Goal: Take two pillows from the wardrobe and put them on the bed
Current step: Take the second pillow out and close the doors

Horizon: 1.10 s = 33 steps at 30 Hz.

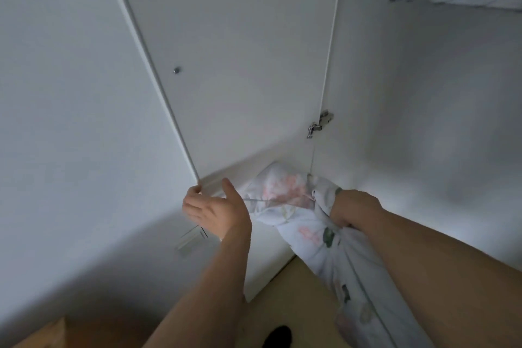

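White panels of an open wardrobe (423, 93) fill most of the view, with its flat white door (226, 51) swung outward at the left and a metal hinge (319, 124) seen at the door's inner edge. Higher up inside, at the right, a pale metal hanging rail (463, 1) is fixed across the compartment. A small round metal stud (177, 70) is seen on the inner face of the door.

At the bottom of the wardrobe, a soft white pillow with a faded pink-and-green floral print (285, 195) is seen lying partly inside the compartment and partly drawn out over its lower edge, hanging down toward the pale yellowish floor (291, 285). The cloth of this pillow is gripped by the right hand (356, 206), whose fingers are curled tightly into the fabric so that it is bunched beneath them.

The left hand (211, 209) is held with its palm turned toward the pillow, fingers relaxed and spread; its fingertips (193, 192) are placed at the bottom corner of the door, and nothing is held. Whether a second pillow is present cannot be told. A brown wooden surface (48, 333) is seen at the lower left corner, and a dark shape (278, 335), too blurred to identify, lies at the bottom edge.
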Available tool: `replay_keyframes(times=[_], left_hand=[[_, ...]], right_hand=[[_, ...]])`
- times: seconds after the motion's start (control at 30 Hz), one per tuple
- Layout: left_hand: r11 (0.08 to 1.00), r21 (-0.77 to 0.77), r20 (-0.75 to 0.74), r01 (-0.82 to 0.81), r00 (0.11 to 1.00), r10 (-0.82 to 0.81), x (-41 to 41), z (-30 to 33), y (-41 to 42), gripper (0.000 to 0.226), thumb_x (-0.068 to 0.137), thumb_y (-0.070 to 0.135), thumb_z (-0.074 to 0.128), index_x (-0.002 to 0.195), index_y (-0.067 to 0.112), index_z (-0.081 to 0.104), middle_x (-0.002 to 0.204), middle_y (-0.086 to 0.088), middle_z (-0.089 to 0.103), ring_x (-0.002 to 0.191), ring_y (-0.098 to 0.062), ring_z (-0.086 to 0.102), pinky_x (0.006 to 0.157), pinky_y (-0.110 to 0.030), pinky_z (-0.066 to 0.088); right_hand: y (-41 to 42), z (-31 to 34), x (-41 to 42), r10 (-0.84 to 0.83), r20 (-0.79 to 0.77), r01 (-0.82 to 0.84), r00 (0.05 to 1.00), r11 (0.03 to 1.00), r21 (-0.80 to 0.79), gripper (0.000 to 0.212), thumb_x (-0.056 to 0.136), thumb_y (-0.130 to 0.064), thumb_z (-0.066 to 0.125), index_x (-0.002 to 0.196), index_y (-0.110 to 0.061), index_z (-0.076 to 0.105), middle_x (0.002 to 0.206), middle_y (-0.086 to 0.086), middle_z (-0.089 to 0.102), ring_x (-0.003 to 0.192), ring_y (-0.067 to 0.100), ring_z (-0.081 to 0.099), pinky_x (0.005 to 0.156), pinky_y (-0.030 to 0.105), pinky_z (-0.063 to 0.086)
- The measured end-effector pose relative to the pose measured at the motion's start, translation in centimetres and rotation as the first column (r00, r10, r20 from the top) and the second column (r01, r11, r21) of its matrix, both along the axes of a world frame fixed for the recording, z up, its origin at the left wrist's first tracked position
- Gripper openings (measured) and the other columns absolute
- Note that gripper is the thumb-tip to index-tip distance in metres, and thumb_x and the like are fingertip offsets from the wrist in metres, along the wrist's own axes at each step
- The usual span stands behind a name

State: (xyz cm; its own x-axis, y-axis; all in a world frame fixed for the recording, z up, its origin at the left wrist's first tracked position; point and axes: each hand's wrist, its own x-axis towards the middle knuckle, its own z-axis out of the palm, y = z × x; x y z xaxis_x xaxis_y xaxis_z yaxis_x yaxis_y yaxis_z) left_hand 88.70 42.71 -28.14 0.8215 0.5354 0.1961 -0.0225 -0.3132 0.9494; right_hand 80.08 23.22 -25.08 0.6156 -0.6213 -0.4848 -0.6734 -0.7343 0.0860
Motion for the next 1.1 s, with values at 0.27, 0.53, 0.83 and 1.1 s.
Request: replay_keyframes(times=[0.27, 0.53, 0.83, 1.1], left_hand=[[0.999, 0.007, -0.074, 0.039, 0.996, -0.039, 0.1, 0.1, 0.5, 0.051, 0.093, 0.029, 0.058, 0.133, 0.0, 0.046, 0.127, -0.021, 0.049, 0.112, -0.038, 0.043, 0.087, -0.032, 0.026], [0.949, 0.2, 0.101, 0.245, 0.958, -0.268, -5.8, -0.8, 1.3, 0.033, 0.092, 0.019, 0.061, 0.069, 0.01, 0.039, 0.071, -0.01, 0.043, 0.069, -0.03, 0.042, 0.062, -0.03, 0.021], [0.607, 0.412, 0.144, 0.68, 0.609, -0.78, -10.1, -1.4, -1.8, 0.026, 0.087, 0.037, 0.052, 0.096, 0.014, 0.063, 0.101, 0.006, 0.052, 0.096, -0.017, 0.054, 0.076, -0.041, 0.052], [0.304, 0.379, 0.136, 0.874, 0.272, -0.953, -14.4, -1.1, -10.6, 0.095, 0.085, 0.015, 0.058, 0.152, 0.02, -0.009, 0.158, 0.01, -0.008, 0.146, -0.004, -0.003, 0.114, -0.016, 0.009]], right_hand=[[-0.9, -0.4, -2.0, -0.035, 0.026, 0.036, 0.999, 0.999, -0.025, 0.037, 0.086, -0.027, 0.053, 0.12, -0.013, 0.057, 0.122, 0.004, 0.059, 0.113, 0.023, 0.057, 0.089, 0.031, 0.045], [-1.5, -2.2, -5.2, -0.142, 0.033, 0.143, 0.989, 0.99, -0.016, 0.037, 0.09, -0.022, 0.051, 0.126, -0.011, 0.053, 0.125, 0.005, 0.057, 0.115, 0.023, 0.055, 0.089, 0.03, 0.044], [-2.8, -2.7, -9.9, -0.29, 0.038, 0.287, 0.956, 0.955, 0.071, 0.042, 0.088, -0.028, 0.055, 0.127, -0.014, 0.052, 0.128, 0.005, 0.056, 0.117, 0.023, 0.054, 0.09, 0.03, 0.043], [-6.2, -2.3, -18.2, -0.483, 0.086, 0.473, 0.871, 0.873, 0.119, 0.055, 0.082, -0.033, 0.057, 0.132, -0.012, 0.047, 0.128, 0.007, 0.056, 0.116, 0.026, 0.055, 0.096, 0.035, 0.046]])
